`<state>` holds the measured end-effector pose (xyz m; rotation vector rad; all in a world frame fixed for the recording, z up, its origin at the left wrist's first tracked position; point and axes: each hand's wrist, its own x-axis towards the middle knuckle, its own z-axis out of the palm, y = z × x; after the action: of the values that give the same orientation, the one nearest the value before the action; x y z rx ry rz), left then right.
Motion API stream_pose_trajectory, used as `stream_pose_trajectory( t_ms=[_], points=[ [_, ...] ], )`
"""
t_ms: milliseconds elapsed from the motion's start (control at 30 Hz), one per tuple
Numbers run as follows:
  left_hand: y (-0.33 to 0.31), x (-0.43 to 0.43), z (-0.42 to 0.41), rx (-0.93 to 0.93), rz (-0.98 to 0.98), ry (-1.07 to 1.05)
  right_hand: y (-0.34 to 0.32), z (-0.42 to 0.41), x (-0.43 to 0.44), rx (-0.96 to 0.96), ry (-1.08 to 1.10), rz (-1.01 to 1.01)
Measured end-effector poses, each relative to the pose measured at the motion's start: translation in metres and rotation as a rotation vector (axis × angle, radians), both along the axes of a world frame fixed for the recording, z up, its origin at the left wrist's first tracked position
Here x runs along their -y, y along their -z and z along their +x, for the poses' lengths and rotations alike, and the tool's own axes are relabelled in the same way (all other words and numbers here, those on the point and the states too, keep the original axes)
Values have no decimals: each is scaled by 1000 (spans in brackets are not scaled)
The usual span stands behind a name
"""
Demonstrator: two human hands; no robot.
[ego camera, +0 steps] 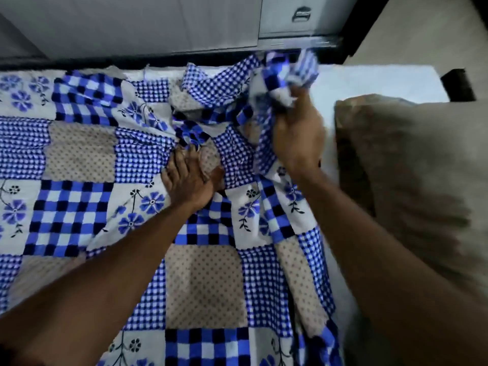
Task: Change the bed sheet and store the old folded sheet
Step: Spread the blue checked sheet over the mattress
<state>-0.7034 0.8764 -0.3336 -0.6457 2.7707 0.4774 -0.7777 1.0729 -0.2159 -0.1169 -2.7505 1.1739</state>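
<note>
The blue patchwork sheet [79, 154] lies spread over most of the bed. One corner of it is bunched up and lifted at the far side.

The right hand [295, 133] holds that bunch tight, with its fingers curled round the cloth, up off the bed. The left hand [190, 180] lies on the sheet near the middle. Its fingers reach into a knot of wrinkles. I cannot tell if it pinches the cloth or only presses it down.

Past the lifted corner, the white mattress [369, 80] shows bare. A brown pillow [409, 167] sits on the right, just beside the sheet. Behind the bed is a grey cupboard [158, 22] with a handle [301, 15].

I think the old sheet is coming off, and this job is only at its start. Next, the hands need to gather more cloth toward the middle and pull the other corners free. The pillow may need to move, so the sheet does not catch under it.
</note>
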Motion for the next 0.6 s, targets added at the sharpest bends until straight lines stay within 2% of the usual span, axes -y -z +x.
stream_pose_trajectory(
  t_ms=[33,67,100,133,267,333,400,467,533,600],
  points=[
    [0,0,-1,1,-4,-5,10,10,3,219,-207,183],
    [1,0,-2,21,-10,-3,18,19,2,384,-379,282],
    [1,-1,-3,49,-22,5,22,25,0,471,-478,289],
    [1,-1,-4,73,-32,10,24,29,-3,470,-498,240],
    [-5,1,-6,122,40,20,24,23,-11,187,-143,138],
    [-11,-3,-5,49,85,18,27,7,-14,144,5,7],
    [-20,-10,0,-158,71,15,30,-9,-16,311,22,-96],
    [-24,-16,0,-330,-24,123,36,-18,-13,546,-91,-61],
    [-27,-21,-7,-352,-103,294,38,-24,-12,552,-178,83],
    [-30,-27,-21,-295,-69,332,24,-35,-18,457,-135,110]
  ],
)
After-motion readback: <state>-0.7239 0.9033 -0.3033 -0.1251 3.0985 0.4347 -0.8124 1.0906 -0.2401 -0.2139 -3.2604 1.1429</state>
